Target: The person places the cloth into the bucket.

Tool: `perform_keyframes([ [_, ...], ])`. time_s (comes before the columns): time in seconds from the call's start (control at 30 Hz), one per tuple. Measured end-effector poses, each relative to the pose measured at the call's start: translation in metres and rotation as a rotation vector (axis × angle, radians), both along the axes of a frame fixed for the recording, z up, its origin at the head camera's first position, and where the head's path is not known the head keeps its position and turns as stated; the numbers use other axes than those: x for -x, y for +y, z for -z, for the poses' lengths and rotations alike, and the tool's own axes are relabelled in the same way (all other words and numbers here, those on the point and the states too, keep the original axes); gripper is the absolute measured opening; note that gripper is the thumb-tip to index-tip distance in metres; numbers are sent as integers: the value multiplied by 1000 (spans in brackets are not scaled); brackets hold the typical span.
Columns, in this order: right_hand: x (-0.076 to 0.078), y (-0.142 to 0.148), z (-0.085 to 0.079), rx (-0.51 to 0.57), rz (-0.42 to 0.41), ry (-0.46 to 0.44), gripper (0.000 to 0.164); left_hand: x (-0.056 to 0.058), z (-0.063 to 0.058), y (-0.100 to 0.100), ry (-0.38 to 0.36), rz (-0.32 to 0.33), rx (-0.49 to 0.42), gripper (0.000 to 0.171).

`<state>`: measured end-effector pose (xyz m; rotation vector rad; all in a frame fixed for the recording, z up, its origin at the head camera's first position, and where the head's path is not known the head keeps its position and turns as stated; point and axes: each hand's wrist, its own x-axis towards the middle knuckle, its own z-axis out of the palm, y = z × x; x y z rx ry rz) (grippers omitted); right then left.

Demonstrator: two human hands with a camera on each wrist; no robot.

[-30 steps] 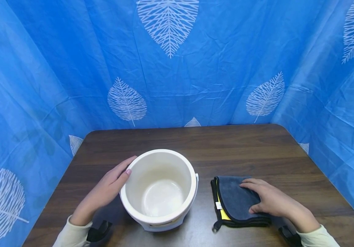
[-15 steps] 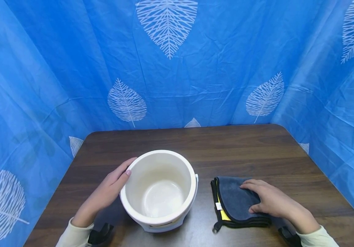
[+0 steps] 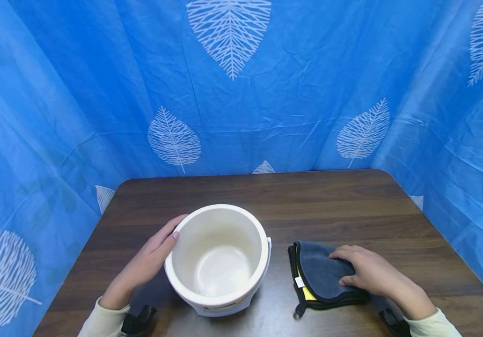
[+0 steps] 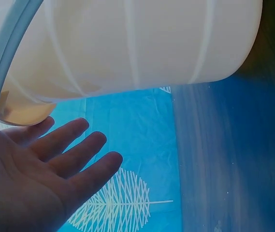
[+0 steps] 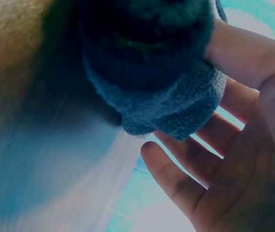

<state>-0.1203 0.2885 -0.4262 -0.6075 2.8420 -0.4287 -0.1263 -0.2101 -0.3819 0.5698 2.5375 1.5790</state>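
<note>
A white bucket (image 3: pixel 220 291) stands upright, its opening facing up, left of the table's middle. My left hand (image 3: pixel 146 258) rests its fingers and thumb against the bucket's left rim. In the left wrist view, the left hand's fingers (image 4: pixel 72 169) are extended beside the bucket wall (image 4: pixel 166 43). To the right lies a folded dark grey towel (image 3: pixel 319 269) with black edging, a yellow underside and a small white tag. My right hand (image 3: pixel 376 274) grips its right side. In the right wrist view, the towel (image 5: pixel 176 101) is bunched between the right thumb and fingers.
The brown wooden table (image 3: pixel 275 201) has rounded far corners. Blue curtains (image 3: pixel 283 84) with white leaf prints hang behind it and at both sides. A pale bail handle (image 4: pixel 9 53) runs down the bucket's outer side.
The right hand's grip has tightened on the towel, which now bulges up a little, and its front edge has lifted slightly. The left hand and the bucket have stayed nearly still.
</note>
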Motion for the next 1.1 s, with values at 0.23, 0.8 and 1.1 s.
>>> perform_keyframes([
  [0.23, -1, -2, 0, -15, 0, 40, 48, 0, 0, 0, -30, 3, -23, 47],
  [0.8, 1, 0, -2, 50, 4, 49, 44, -1, 4, 0, -9, 32, -89, 47],
  [1.1, -1, -1, -7, 74, 7, 85, 42, 1, 5, 0, -19, 31, -98, 47],
])
